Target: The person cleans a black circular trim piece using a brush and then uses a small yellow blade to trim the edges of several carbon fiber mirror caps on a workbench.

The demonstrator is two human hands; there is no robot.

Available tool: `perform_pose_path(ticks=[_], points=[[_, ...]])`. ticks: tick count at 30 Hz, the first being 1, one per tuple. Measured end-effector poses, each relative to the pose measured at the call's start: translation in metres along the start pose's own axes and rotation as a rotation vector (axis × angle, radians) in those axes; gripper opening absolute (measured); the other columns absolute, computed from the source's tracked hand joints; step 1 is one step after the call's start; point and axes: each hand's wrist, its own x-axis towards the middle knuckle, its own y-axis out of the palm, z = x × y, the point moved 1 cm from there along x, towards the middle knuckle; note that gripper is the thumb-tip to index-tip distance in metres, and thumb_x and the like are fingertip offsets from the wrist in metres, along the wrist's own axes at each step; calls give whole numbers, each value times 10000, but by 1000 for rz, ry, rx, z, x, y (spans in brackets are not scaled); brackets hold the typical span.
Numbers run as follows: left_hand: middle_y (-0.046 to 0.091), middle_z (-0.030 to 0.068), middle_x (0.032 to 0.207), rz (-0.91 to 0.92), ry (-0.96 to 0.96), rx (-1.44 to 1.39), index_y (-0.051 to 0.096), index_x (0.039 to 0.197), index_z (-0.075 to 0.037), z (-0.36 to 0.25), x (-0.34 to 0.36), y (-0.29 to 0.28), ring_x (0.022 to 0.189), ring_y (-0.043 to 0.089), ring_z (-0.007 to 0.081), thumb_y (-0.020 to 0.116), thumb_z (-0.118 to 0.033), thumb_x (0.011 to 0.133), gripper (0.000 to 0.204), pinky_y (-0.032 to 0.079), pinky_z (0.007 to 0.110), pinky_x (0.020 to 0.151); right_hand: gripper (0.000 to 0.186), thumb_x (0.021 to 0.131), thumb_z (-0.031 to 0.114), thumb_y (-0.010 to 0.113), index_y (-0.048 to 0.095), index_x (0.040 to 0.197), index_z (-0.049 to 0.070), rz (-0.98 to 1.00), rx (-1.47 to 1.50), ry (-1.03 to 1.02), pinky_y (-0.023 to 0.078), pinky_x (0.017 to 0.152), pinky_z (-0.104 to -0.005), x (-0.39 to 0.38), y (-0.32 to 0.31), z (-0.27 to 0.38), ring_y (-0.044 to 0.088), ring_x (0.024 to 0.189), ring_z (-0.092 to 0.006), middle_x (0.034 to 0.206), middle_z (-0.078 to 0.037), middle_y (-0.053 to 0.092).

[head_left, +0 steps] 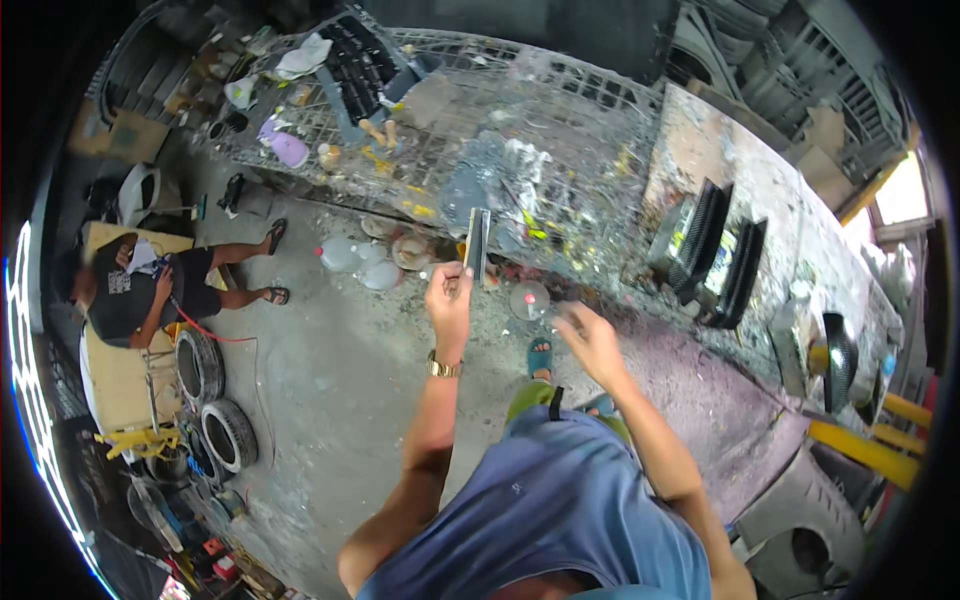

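My left hand pinches a thin dark flat panel by its lower end and holds it upright, just in front of the paint-stained wire-mesh workbench. My right hand is near the panel, below the bench edge; it is blurred, and I cannot tell how its fingers stand. Left of the bench, well apart, a person sits on the floor beside tyres.

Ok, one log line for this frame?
left hand: holds dark flat panel upright | right hand: open, empty, blurred | mesh bench ahead

Flat panel before the mesh bench, seated person far left
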Motion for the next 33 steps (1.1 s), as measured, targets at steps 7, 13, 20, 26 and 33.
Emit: perform_pose_path(ticks=[7, 13, 20, 26, 33], points=[[608, 26, 856, -1, 202, 160, 563, 926, -2, -17, -101, 36, 766, 566, 83, 620, -37, 899, 71, 484, 246, 710, 281, 852, 260, 666, 587, 844, -9, 132, 52, 31, 430, 576, -314, 17, 14, 21, 525, 597, -138, 627, -87, 531], [561, -8, 791, 263, -269, -309, 523, 882, -69, -14, -156, 75, 689, 549, 87, 595, -65, 911, 78, 471, 239, 674, 218, 896, 150, 571, 515, 706, 60, 144, 557, 101, 370, 537, -245, -45, -38, -38, 419, 578, -42, 622, 54, 456], [324, 177, 1469, 509, 639, 696, 429, 1348, -11, -38, -231, 131, 1321, 370, 346, 606, -49, 820, 559, 358, 419, 1036, 164, 799, 144, 621, 588, 807, -17, -61, 188, -65, 472, 551, -338, -133, -95, -85, 591, 574, -135, 628, -107, 581], [311, 179, 1497, 814, 689, 781, 383, 1372, 16, -28, -274, 188, 1322, 372, 366, 660, -129, 827, 628, 333, 438, 1068, 155, 811, 99, 604, 535, 735, -17, -149, 456, -45, 425, 632, -273, -197, -148, -125, 450, 676, -73, 684, 2, 484], [329, 171, 1490, 984, 652, 692, 264, 1434, 15, -27, -295, 225, 1316, 397, 342, 755, -279, 767, 879, 337, 416, 1079, 243, 827, 71, 604, 428, 659, 73, -68, 862, 192, 277, 572, -246, -227, -188, -140, 364, 667, -42, 741, 62, 361]])
